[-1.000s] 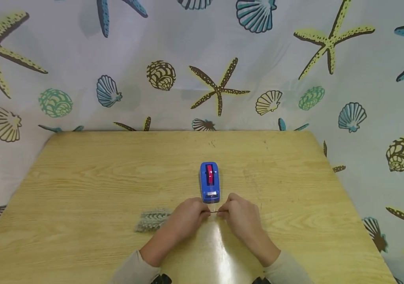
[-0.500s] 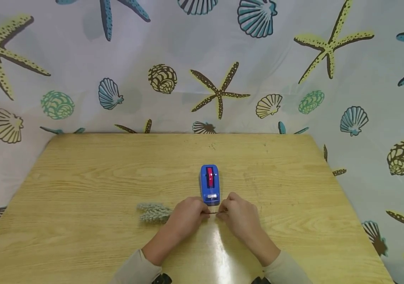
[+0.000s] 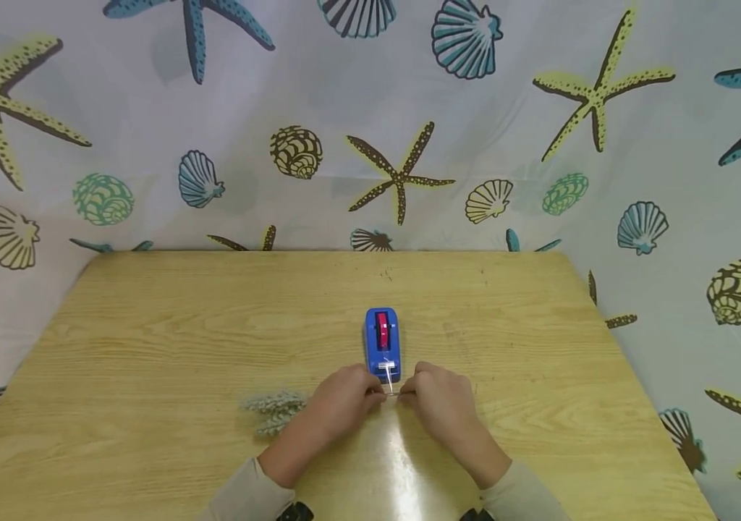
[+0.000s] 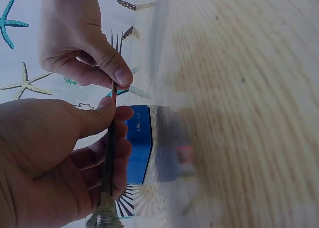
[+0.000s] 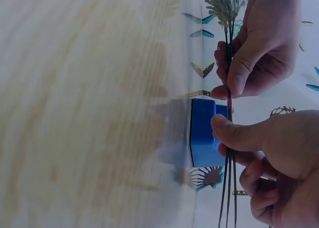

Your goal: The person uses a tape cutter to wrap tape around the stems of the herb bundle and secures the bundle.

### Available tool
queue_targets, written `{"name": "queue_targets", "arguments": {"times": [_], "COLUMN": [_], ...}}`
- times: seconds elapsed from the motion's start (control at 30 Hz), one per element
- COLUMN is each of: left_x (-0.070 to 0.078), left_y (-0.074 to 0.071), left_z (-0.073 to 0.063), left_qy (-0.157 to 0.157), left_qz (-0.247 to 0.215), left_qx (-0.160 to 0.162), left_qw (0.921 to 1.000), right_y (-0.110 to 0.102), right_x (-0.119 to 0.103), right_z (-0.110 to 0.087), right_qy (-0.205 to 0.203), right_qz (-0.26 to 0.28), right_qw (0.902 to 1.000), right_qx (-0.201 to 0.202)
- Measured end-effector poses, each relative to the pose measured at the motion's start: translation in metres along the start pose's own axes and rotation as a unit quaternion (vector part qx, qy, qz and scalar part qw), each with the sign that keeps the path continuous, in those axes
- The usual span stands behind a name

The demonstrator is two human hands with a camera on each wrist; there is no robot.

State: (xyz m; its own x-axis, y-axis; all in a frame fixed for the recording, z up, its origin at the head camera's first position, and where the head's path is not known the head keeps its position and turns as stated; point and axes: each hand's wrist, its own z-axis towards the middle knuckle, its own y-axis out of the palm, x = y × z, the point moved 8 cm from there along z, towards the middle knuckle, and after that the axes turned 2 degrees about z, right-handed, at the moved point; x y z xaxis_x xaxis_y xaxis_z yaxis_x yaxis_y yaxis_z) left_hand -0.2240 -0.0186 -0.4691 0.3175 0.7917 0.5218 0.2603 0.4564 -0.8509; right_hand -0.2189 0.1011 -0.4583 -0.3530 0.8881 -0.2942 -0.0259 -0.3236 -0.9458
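A bunch of grey-green artificial sprigs (image 3: 276,411) lies sideways in my left hand (image 3: 341,398), its feathery heads sticking out to the left. That hand holds the thin dark stems (image 5: 228,183) just below the heads. Beside it, the right hand (image 3: 438,398) pinches the same stems between thumb and forefinger. Bare stem ends run on past the right hand in both wrist views. Straight ahead of the hands stands a blue tape dispenser (image 3: 394,347) with a red core (image 3: 382,331). Clear tape (image 3: 388,380) stretches from its cutter to the stems between the fingertips.
The dispenser rests on a wood-grain table (image 3: 181,325). White cloth (image 3: 240,108) printed with shells and starfish hangs along the back and both sides of the tabletop.
The sprig heads have turned, spreading differently and sitting slightly lower. The tape between dispenser and stems shows more plainly. Both hands keep their hold, and the whole head view has shifted slightly.
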Motion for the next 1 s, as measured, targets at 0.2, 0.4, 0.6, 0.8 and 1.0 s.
{"name": "queue_targets", "arguments": {"times": [0.2,0.4,0.6,0.8,1.0], "left_x": [0.0,0.004,0.007,0.008,0.007], "left_y": [0.003,-0.003,-0.005,-0.006,-0.005], "left_z": [0.001,0.001,0.002,0.004,0.005], "left_qy": [-0.001,0.007,0.015,0.021,0.016], "left_qz": [0.01,0.015,0.032,0.047,0.043], "left_qx": [-0.011,0.008,0.013,0.006,0.002], "left_qw": [0.9999,0.9998,0.9993,0.9987,0.999], "right_y": [-0.001,-0.003,-0.003,-0.001,-0.001], "right_x": [0.003,0.003,0.002,-0.003,-0.005], "right_z": [0.001,0.002,0.004,0.003,0.002], "right_qy": [0.01,0.018,0.009,-0.039,-0.037], "right_qz": [0.015,0.017,0.033,0.014,0.0], "right_qw": [0.9998,0.9996,0.9993,0.9991,0.9992], "right_qx": [0.012,0.017,0.016,-0.01,-0.017]}}
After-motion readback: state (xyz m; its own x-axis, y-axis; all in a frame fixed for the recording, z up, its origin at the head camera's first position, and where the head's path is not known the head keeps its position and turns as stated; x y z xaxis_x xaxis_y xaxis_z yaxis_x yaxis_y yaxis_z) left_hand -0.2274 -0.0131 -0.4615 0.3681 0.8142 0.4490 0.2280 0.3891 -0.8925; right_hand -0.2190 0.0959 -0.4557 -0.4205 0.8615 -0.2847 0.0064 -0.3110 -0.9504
